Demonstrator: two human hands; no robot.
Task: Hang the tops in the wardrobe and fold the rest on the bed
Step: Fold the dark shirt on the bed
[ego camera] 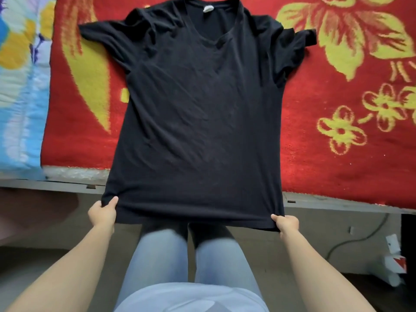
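Red flowery blanket [337, 154] has the black t-shirt [198, 109] flat on it, collar far, hem near (hanging past the edge). Left hand [103, 210] and right hand [287, 222] each pinch a hem corner.

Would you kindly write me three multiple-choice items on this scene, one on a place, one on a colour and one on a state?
1. Where does the T-shirt lie?
A) on the floor
B) spread on the blanket
C) on a hanger

2. What colour is the blanket's ground?
A) red
B) green
C) white

3. What are the left hand and the right hand doing?
A) resting open
B) gripping the sleeves
C) gripping the hem corners

Answers:
1 B, its body lies flat on the blanket.
2 A, the cloth around the T-shirt is red under a yellow pattern.
3 C, each hand's fingers curl round one bottom corner.
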